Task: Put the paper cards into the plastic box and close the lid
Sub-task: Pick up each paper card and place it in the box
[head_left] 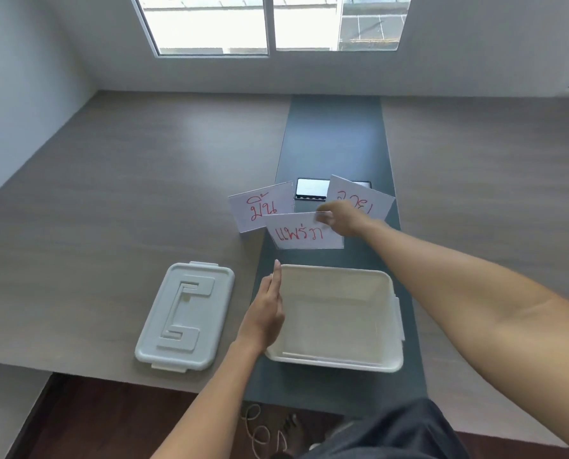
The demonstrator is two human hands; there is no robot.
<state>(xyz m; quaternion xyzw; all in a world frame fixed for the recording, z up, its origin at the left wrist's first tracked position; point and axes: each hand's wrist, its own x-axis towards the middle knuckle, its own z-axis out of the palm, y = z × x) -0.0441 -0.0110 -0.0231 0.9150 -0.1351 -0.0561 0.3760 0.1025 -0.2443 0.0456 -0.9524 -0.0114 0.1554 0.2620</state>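
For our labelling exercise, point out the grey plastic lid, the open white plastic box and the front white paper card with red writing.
Grey plastic lid [184, 316]: head view, raised pattern at its centre.
Open white plastic box [334, 362]: head view, near rim.
Front white paper card with red writing [301, 234]: head view, its lettering.

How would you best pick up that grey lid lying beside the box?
Grip the lid by its long right edge, coming from the box side. It lies flat on the table, so fingers must hook under the rim; the left hand is nearest.

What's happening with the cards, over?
Right hand pinching front card. Left hand flat against open box. Lid off, beside box. Path clear.
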